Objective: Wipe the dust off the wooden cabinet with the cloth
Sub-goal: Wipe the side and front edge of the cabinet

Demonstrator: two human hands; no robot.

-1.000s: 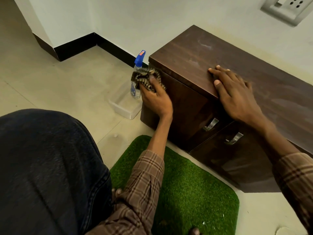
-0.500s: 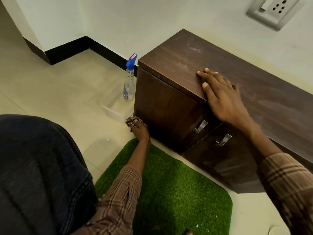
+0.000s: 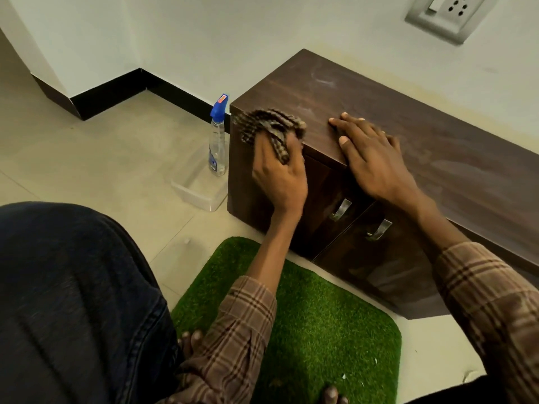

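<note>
A low dark wooden cabinet [image 3: 408, 135] stands against the wall, its top streaked with pale dust. My left hand [image 3: 280, 176] presses a brown patterned cloth [image 3: 271, 126] against the upper left corner of the cabinet's front, where front and top meet. The cloth is blurred by motion. My right hand [image 3: 376, 158] lies flat, fingers spread, on the front edge of the cabinet top, just right of the cloth. Two metal door handles [image 3: 341, 209] show below my hands.
A clear spray bottle with a blue nozzle [image 3: 218, 135] stands on the tiled floor left of the cabinet, beside a clear plastic tray [image 3: 201, 191]. A green grass mat [image 3: 320, 330] lies in front. My knee in dark jeans [image 3: 73, 301] fills the lower left. A wall socket [image 3: 449, 13] is above.
My left hand with the cloth went down the cabinet's left front edge to the floor, then came back up to the top corner. My right hand stayed on the top.
</note>
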